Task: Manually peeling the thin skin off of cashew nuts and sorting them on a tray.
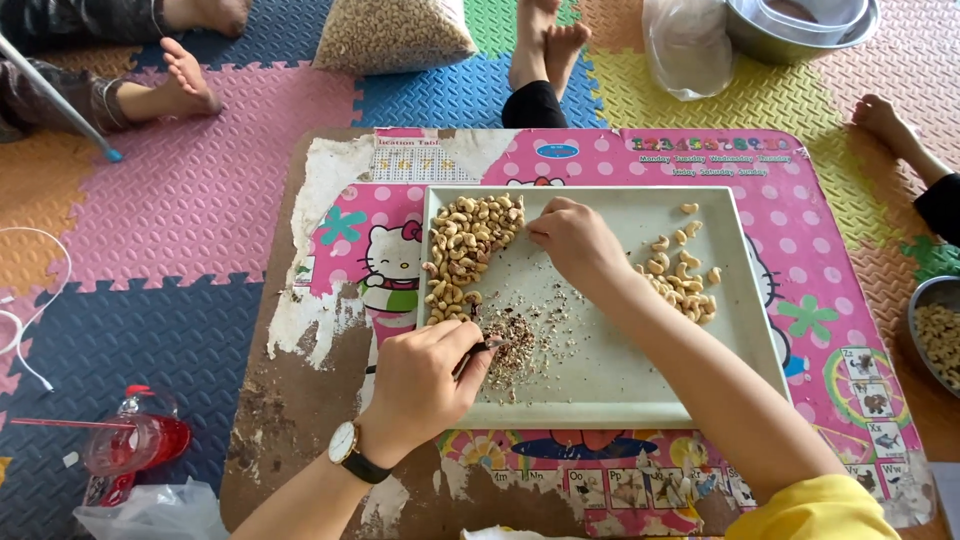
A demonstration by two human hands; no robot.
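A pale square tray (600,395) lies on a low pink table (800,230). A heap of cashew nuts (465,255) fills the tray's left side, and a smaller group of nuts (685,280) lies at its right. Brown skin scraps (515,345) are scattered in the middle. My left hand (425,385), with a wristwatch, grips a small dark tool (482,350) at the scraps. My right hand (575,240) reaches to the edge of the left heap, fingers pinched at a nut.
Coloured foam mats (200,180) cover the floor. A big bag of nuts (390,35) and a metal bowl (800,25) stand beyond the table. Other people's bare feet (190,80) rest nearby. A red bottle (135,445) lies at left, a bowl of nuts (940,335) at right.
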